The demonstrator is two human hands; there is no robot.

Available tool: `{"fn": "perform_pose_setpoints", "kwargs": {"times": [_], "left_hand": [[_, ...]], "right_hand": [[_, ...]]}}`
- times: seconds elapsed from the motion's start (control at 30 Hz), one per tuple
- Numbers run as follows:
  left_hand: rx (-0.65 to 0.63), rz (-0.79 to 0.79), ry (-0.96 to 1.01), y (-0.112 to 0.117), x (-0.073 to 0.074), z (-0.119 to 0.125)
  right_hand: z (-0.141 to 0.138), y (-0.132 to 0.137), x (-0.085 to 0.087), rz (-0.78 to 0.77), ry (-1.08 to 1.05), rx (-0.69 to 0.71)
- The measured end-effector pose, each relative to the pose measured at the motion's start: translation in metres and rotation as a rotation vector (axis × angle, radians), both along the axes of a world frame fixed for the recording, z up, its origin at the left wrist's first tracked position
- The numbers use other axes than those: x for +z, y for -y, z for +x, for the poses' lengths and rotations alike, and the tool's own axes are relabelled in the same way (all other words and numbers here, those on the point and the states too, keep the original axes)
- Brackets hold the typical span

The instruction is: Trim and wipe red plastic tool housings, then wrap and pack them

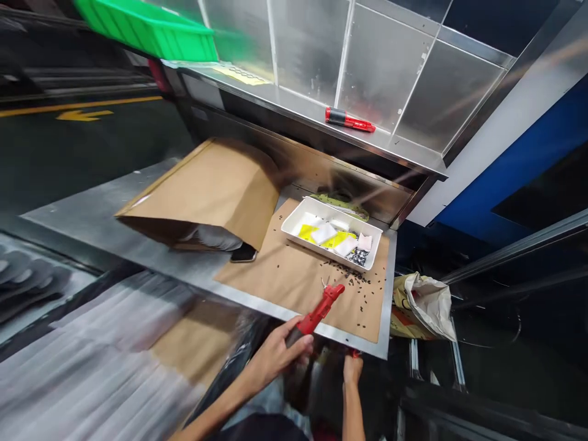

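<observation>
My left hand [285, 349] is closed around the dark end of a red-and-black tool-like piece [321, 308]. Its red end points up and away, over the front of the brown sheet [257, 278]; its exact kind is unclear. Just below the table's front edge, my right hand [353, 369] is closed, with a bit of red [356, 353] showing at the top of it. What it grips is mostly hidden. Beyond my hands sits a white tray [294, 236] holding white pads, yellow pieces and small black bits. More black bits [353, 274] lie scattered on the sheet.
A brown paper bag [206, 184] lies at the left, beside a dark phone-like object [243, 253]. A similar red-and-black piece [350, 119] rests on the metal ledge. The green bin [151, 30] is upper left; an open sack [422, 306] stands right of the table.
</observation>
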State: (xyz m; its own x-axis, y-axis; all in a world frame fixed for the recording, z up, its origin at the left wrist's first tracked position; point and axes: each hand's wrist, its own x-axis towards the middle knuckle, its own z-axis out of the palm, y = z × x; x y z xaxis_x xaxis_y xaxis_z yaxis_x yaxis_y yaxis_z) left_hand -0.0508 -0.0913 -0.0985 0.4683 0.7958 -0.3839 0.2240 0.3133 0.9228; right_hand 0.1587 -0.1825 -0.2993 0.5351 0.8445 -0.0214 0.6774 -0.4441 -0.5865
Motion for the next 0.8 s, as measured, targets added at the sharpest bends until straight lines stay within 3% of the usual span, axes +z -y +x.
{"fn": "perform_pose_setpoints", "kwargs": {"times": [0.17, 0.3, 0.4, 0.47, 0.53, 0.7, 0.8], "left_hand": [[0.099, 0.298, -0.43, 0.041, 0.021, -0.016], [0.183, 0.331, -0.463, 0.067, 0.018, -0.031], [0.304, -0.002, -0.135, 0.082, -0.005, -0.039], [0.346, -0.308, 0.086, 0.089, -0.028, -0.041], [0.348, -0.496, 0.154, 0.095, -0.055, -0.039], [0.324, -0.679, 0.122, 0.116, -0.113, -0.028], [0.302, -0.672, 0.1, 0.131, -0.136, -0.021]], "right_hand": [[0.018, 0.027, -0.01, 0.05, -0.179, -0.091], [0.019, 0.071, -0.006, 0.094, -0.26, -0.148], [0.026, 0.128, 0.018, 0.125, -0.279, -0.189], [0.038, 0.167, 0.042, 0.174, -0.281, -0.217], [0.051, 0.2, 0.068, 0.223, -0.275, -0.244], [0.047, 0.241, 0.116, 0.267, -0.32, -0.198], [0.019, 0.242, 0.126, 0.001, -0.302, 0.036]]}}
